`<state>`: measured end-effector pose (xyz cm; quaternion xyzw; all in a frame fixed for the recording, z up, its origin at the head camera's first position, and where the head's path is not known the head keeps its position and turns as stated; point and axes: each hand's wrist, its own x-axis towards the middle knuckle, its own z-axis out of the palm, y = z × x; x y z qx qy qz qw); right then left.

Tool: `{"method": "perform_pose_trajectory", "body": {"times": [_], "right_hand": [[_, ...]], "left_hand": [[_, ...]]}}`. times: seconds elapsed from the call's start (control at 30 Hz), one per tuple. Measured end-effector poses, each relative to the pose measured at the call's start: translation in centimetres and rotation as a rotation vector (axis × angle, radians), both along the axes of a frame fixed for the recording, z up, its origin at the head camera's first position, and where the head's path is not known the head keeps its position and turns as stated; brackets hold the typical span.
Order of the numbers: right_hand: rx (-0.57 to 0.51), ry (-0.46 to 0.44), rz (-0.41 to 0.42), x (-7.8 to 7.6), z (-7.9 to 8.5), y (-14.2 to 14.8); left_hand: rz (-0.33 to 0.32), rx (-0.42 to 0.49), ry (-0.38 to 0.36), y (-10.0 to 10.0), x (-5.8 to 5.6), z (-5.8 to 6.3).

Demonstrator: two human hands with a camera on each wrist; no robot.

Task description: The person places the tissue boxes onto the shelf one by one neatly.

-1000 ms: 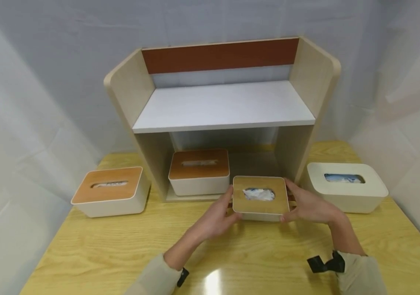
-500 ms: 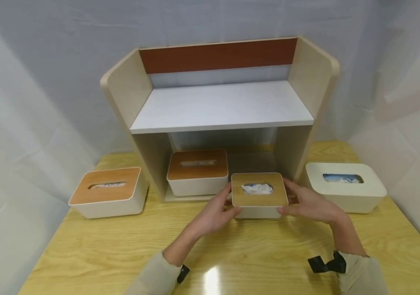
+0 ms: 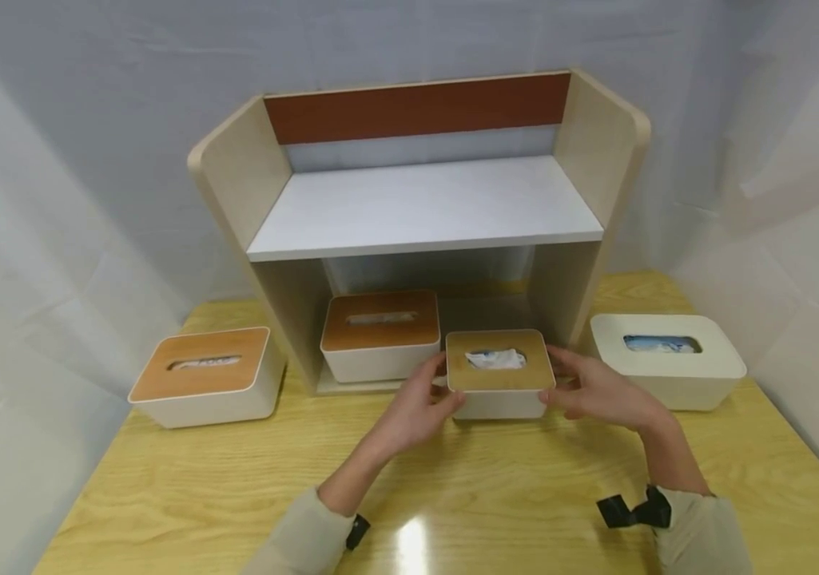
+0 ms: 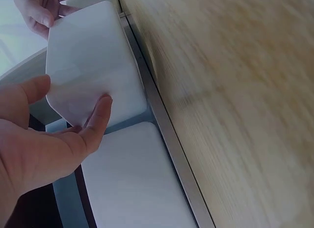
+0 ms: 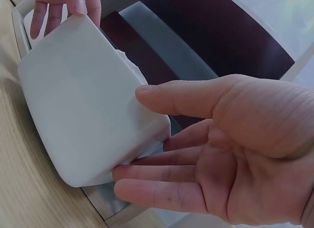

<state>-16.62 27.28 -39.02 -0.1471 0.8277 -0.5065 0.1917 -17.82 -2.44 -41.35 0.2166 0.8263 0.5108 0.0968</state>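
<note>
Two hands bring a light-lidded tissue box [image 3: 499, 380] to the right half of the mouth of a shelf unit's [image 3: 423, 204] lower compartment [image 3: 495, 311]. The grip is two-sided: the left hand [image 3: 415, 411] grasps the box at its left end and the right hand [image 3: 606, 393] at its right end, each with thumb and fingers about a near corner. The left wrist view shows the near face of the box at the compartment's front edge [image 4: 158, 107]; whether its underside rests on the base cannot be told. The step in hand appears to be insertion beside the brown-lidded box [image 3: 380, 342], which stands in the left half of the same compartment. The next move probably calls for a level push toward the far side, kept clear of the right panel and the neighbouring box, before the fingers let go. Each container shows filling through its lid slot: white, crumpled material in the held box, something pale and indistinct in the brown-lidded one, whitish wrapping in the orange-lidded box [image 3: 200, 379] at left on the bench [image 3: 200, 487], and blue-and-white packaging in the all-cream box [image 3: 668, 377] at right.
</note>
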Motion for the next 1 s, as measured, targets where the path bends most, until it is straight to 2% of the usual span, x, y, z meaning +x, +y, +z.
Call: {"method": "perform_pose_trajectory", "body": {"times": [0.2, 0.4, 0.5, 0.7, 1.0], "right_hand": [[0.001, -0.003, -0.034, -0.3, 0.1, -0.3], [0.049, 0.011, -0.093, -0.3, 0.4, -1.0], [0.064, 0.027, -0.123, -0.1, 0.7, -1.3], [0.067, 0.043, -0.165, 0.2, 0.7, -1.4], [0.073, 0.054, -0.214, 0.3, 0.4, -1.3]], "left_hand": [[0.062, 0.024, -0.028, 0.1, 0.0, -0.2], [0.121, 0.093, -0.101, 0.1, 0.1, -0.2], [0.129, 0.116, -0.117, 0.1, 0.2, -0.2], [0.106, 0.139, -0.132, 0.2, 0.4, -0.2], [0.019, 0.108, -0.112, 0.0, 0.8, -0.2]]}}
